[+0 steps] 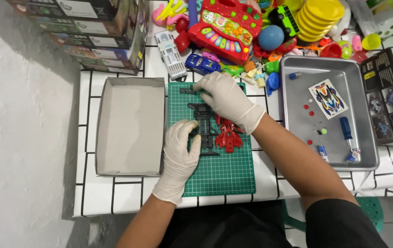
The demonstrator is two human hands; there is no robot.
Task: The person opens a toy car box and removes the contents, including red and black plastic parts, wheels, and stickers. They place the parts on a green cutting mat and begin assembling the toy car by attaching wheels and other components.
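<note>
Two containers flank the green cutting mat (219,172): at nine o'clock an open grey cardboard box (131,126), matt and rectangular, with nothing lying in it, and at three o'clock a shiny metal tray (297,69) with rounded corners. In the tray lie a car-shaped sticker sheet (328,98), a blue-handled screwdriver (347,132), several small red round pieces (307,110) and a small blue battery-like cylinder (323,153). On the gridded mat sits a black plastic toy car chassis (204,126), angular and ribbed, with a glossy red plastic frame of parts (227,134) touching it at three o'clock. The left hand (181,154), in a thin white glove, has its fingers curled against the chassis's left edge. The gloved right hand (226,98) lies over the chassis's twelve o'clock end, fingers bent downward; what they pinch cannot be told. At twelve o'clock heaps a pile of bright plastic toys (233,27).
</note>
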